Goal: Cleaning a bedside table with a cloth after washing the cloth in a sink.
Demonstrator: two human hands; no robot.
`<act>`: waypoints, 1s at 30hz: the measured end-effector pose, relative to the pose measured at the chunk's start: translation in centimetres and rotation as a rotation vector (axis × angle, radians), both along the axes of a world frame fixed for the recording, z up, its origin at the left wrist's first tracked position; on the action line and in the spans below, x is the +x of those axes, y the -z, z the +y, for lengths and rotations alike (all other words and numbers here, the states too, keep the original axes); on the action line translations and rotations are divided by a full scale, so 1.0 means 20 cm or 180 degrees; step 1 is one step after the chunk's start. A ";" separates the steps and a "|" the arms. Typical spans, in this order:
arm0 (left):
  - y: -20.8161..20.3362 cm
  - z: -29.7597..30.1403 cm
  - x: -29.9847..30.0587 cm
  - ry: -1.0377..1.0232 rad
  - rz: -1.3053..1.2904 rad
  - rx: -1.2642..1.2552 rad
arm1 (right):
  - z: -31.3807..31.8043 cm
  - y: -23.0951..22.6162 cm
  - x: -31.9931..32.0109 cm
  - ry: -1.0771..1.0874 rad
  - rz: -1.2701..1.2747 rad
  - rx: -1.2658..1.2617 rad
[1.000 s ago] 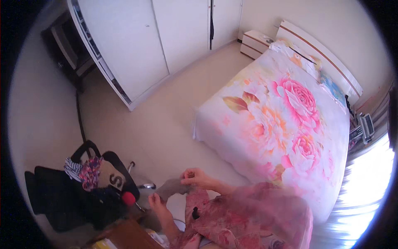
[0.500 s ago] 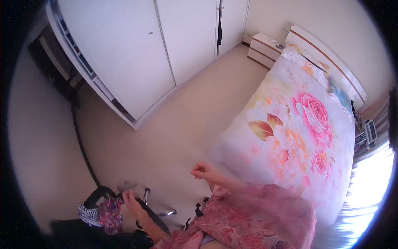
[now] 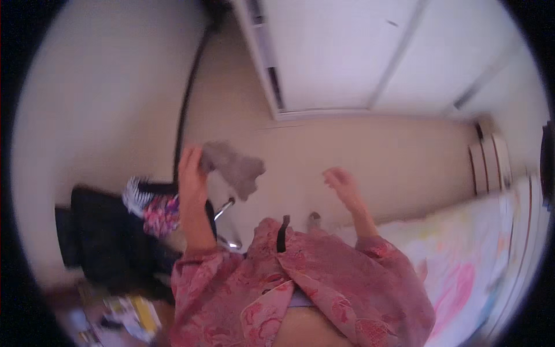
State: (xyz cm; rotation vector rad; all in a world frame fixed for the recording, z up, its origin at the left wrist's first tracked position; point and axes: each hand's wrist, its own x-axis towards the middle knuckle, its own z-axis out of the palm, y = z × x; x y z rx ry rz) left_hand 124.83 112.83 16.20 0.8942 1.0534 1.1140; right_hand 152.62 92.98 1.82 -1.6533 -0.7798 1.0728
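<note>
A crumpled grey cloth [image 3: 234, 168] hangs from my left hand [image 3: 192, 182], whose fingers are closed on its left edge. It is soft and slightly blurred, so its exact kind does not show. My right hand [image 3: 342, 186] is held out over the floor with the fingers loosely bent and apart, and I see nothing in it. Below my left forearm is a chair with chrome legs [image 3: 231, 243], with a pink-and-purple patterned cloth [image 3: 161, 215], a striped black-and-white cloth [image 3: 136, 196] and a dark garment [image 3: 107, 237] on or beside it.
White sliding wardrobe doors [image 3: 341, 55] stand ahead, beyond the beige floor [image 3: 300, 150]. To the right lies a bed with a floral cover [image 3: 445, 272], with a nightstand [image 3: 488, 165] past it. Assorted items [image 3: 130, 318] lie at lower left, by the wall [image 3: 115, 87].
The view has swung left, bringing the chair and wall nearer the middle. My left hand has risen from beside the chair, with the grey cloth now plainly in it.
</note>
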 end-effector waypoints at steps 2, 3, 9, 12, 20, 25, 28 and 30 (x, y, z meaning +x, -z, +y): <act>-0.05 0.16 0.07 0.0371 -0.0341 0.0177 | 0.30 -0.09 0.03 -0.0366 0.0078 0.0270; -0.08 0.25 0.08 0.0154 -0.0331 0.0214 | 0.47 -0.10 0.03 -0.0425 0.0126 0.0523; -0.04 0.84 0.01 0.0879 -0.0552 0.0365 | 1.49 -0.11 -0.31 -0.1267 0.0816 0.1361; 0.01 1.19 -0.17 0.0842 -0.0524 0.0314 | 2.01 -0.12 -0.46 -0.2652 0.1041 0.0405; 0.13 2.24 -0.52 -0.0324 0.1662 0.1219 | 3.18 -0.14 -0.66 -0.1710 0.0892 0.0486; 0.19 2.95 -0.53 -0.0060 0.2335 0.0777 | 3.94 -0.19 -0.60 -0.1443 0.0232 0.0721; 0.34 3.41 -0.46 0.0137 0.1686 0.0530 | 4.37 -0.17 -0.51 -0.1044 0.0020 0.0668; 0.41 3.72 -0.38 0.0160 0.1431 0.0320 | 4.67 -0.21 -0.42 -0.0912 0.0281 0.1027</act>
